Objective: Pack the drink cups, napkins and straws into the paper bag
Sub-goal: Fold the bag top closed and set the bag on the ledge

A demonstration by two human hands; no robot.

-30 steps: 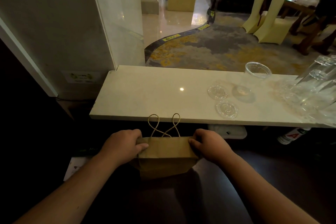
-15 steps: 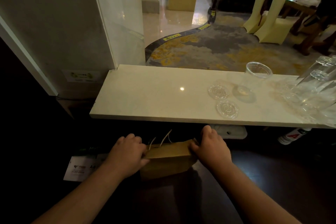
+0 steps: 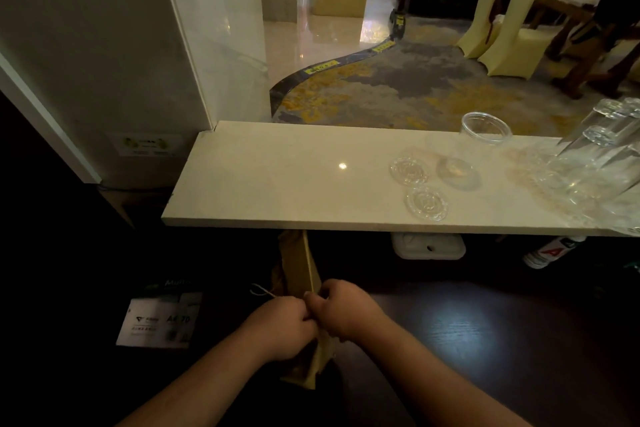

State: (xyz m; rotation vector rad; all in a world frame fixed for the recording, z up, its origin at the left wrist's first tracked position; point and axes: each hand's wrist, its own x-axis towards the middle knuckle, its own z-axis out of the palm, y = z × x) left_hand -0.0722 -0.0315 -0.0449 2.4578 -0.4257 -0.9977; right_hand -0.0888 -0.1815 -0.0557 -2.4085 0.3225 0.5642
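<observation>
Both hands meet knuckle to knuckle, the left hand (image 3: pixel 282 326) and right hand (image 3: pixel 341 310) each pinching the folded paper bag (image 3: pixel 298 267), which stands edge-on between them. Beyond them, up on the counter (image 3: pixel 277 180), sit a clear cup (image 3: pixel 479 142) and two lids (image 3: pixel 417 185) off to the right.

Two bare forearms, no sleeves in view. Left hand (image 3: pixel 282 329) and right hand (image 3: pixel 341 310) ungloved, unadorned.
</observation>
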